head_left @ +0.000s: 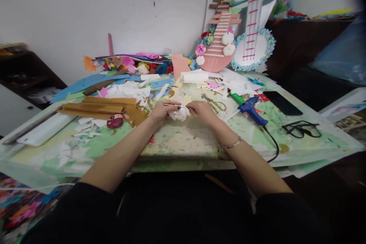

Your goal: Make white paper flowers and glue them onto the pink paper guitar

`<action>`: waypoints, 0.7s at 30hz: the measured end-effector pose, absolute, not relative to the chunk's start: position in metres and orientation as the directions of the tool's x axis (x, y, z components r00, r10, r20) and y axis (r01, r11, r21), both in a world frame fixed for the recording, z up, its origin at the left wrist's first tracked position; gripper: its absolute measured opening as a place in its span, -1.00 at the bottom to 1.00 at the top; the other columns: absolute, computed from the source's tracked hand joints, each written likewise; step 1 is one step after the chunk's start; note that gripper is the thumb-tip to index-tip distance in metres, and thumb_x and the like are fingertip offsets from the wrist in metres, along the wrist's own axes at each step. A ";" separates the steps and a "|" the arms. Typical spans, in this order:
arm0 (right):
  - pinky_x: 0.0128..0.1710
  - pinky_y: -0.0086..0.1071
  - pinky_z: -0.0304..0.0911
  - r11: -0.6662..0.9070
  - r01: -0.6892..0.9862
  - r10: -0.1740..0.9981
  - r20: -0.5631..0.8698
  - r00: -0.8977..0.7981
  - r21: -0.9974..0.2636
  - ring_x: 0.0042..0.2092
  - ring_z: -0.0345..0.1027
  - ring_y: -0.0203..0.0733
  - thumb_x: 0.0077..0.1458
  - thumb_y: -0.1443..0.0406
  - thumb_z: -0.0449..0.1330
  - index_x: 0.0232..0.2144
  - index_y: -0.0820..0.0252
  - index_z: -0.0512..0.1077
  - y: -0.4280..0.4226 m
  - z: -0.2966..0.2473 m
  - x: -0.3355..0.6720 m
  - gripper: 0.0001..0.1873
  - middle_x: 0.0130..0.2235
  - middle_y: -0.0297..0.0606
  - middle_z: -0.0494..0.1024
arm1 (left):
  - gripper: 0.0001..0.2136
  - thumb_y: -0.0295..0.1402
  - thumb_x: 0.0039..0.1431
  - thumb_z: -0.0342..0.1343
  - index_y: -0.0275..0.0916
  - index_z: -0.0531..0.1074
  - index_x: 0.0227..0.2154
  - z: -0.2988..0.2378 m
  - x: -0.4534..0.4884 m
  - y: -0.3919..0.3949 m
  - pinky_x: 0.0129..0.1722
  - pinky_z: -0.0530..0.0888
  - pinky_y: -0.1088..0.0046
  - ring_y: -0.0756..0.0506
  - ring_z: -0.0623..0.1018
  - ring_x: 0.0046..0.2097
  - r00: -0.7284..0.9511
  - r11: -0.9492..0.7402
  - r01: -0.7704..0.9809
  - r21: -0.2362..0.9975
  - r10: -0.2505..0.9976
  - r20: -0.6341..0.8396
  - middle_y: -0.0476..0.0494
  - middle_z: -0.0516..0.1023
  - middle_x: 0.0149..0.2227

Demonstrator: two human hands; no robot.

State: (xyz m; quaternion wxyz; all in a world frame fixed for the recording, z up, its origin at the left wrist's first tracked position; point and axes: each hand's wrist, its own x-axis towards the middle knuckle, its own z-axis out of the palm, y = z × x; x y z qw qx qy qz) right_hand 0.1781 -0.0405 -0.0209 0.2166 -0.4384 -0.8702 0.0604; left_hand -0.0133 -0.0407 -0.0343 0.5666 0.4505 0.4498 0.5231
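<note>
A crumpled white paper flower (179, 114) is held between my hands, low over the near middle of the table. My left hand (161, 113) closes on its left side, thumb and fingers pinched together. From the right, my right hand (201, 111) pinches the flower's edge with its fingertips. The underside of the flower and some fingers are hidden. Gold-handled scissors (215, 103) lie just beyond my right hand. Further right rests a blue hot glue gun (253, 110), its cord running off the near edge.
Brown crepe paper (97, 106) and a dark red round object (114, 121) lie on the left. Black glasses (301, 129) and a phone (283, 103) lie on the right. A white paper roll (195, 77) and paper lutes (219, 45) stand behind.
</note>
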 end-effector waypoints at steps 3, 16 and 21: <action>-0.27 -0.40 0.11 0.600 0.744 0.796 0.311 -0.520 -0.293 -0.19 0.43 -0.14 0.15 0.37 -0.03 -0.23 0.19 0.54 -0.040 -0.021 0.178 -0.67 -0.20 -0.16 0.61 | -0.71 -0.43 -0.47 0.41 -0.34 0.62 -0.50 -0.035 -0.013 -0.040 -0.53 0.39 0.51 0.00 0.49 -0.56 0.047 0.046 -0.182 0.982 0.998 -0.038 -0.11 0.58 -0.58; -0.28 -0.42 0.13 0.530 0.788 0.841 0.317 -0.439 -0.314 -0.24 0.44 -0.17 0.17 0.41 -0.03 -0.17 0.20 0.46 -0.038 -0.020 0.176 -0.71 -0.25 -0.19 0.62 | -0.71 -0.42 -0.47 0.40 -0.33 0.62 -0.50 -0.030 -0.012 -0.042 -0.53 0.36 0.51 0.01 0.47 -0.55 0.023 0.038 -0.200 0.979 0.999 -0.034 -0.10 0.58 -0.58; -0.29 -0.42 0.11 0.520 0.803 0.839 0.350 -0.416 -0.292 -0.22 0.42 -0.15 0.16 0.40 -0.02 -0.22 0.18 0.45 -0.034 -0.022 0.179 -0.74 -0.23 -0.19 0.60 | -0.70 -0.42 -0.47 0.40 -0.33 0.62 -0.49 -0.029 -0.012 -0.042 -0.54 0.34 0.52 0.02 0.45 -0.56 0.017 0.040 -0.201 0.979 0.999 -0.037 -0.10 0.57 -0.57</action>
